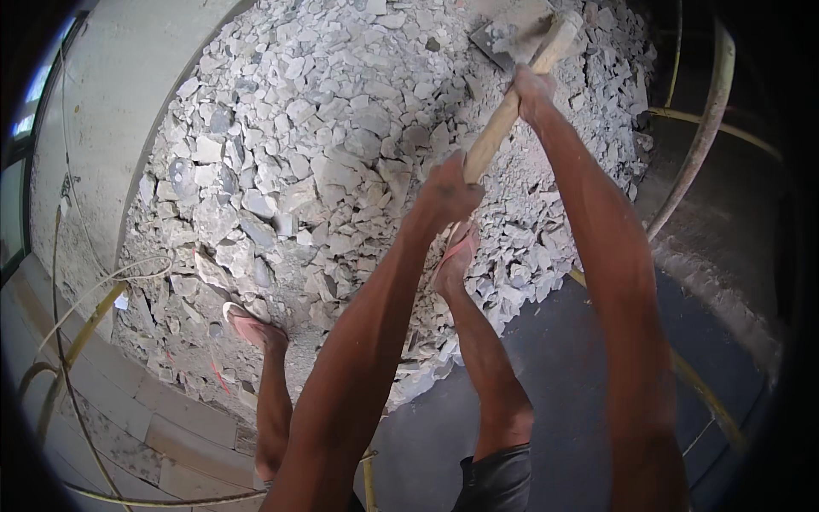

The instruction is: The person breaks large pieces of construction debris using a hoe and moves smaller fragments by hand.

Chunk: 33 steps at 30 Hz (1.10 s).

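A hoe with a thick pale wooden handle [492,145] slants up and to the right across a heap of broken rubble [333,111]. Its dusty metal blade [495,44] is at the far end, against the top right part of the heap, partly covered by grey dust and chips. My left hand [452,189] is closed around the lower part of the handle. Higher up, close to the blade, my right hand [533,92] grips the same handle. Both arms reach forward.
My feet, in pink sandals [247,326], stand on the rubble. A pale wall [128,94] rises at the left, with tiles [183,427] below it. Grey floor [563,384] lies at the lower right. Yellowish hoses or pipes [699,136] run along both sides.
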Available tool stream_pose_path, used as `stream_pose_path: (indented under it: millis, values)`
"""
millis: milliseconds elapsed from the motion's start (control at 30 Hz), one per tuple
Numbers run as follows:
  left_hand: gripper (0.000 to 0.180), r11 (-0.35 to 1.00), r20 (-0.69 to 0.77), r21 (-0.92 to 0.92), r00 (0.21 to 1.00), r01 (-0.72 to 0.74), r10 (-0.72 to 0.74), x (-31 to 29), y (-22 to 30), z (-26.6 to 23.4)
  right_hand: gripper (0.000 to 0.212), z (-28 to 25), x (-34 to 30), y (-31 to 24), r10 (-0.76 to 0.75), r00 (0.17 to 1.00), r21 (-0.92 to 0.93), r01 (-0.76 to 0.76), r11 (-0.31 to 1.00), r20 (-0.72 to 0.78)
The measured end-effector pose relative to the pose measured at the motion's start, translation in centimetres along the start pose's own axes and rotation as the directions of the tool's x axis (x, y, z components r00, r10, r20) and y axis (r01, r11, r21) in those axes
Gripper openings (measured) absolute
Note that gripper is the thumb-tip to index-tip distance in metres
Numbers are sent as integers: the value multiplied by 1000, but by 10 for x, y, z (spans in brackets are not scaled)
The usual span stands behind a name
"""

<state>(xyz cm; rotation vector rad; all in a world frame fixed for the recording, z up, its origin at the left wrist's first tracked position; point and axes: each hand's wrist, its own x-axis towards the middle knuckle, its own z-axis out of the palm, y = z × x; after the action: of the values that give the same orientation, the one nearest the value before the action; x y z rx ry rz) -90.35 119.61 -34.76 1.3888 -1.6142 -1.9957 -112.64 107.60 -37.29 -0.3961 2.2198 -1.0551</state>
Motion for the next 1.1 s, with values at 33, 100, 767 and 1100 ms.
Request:
stream_pose_path:
  millis: [33, 100, 767, 1100]
  values:
    - [40, 999, 1, 23, 1000, 29, -29, 9, 2, -20, 24, 22, 11, -5, 6, 999, -29, -5, 1000, 50]
    - [39, 991, 40, 19, 991, 130, -130, -6, -15, -20, 24, 34, 6, 32, 79, 995, -56, -75, 996, 63]
    - [39, 964, 171, 65, 949, 258, -265, -265, -116, -160, 44, 95, -296, 110, 305, 951, 82, -309, 947, 58]
    - [49, 850, 50, -107, 856, 516, -514, -411, -154, -97, 49, 59, -439, 133, 121, 957, 248, -188, 950, 265]
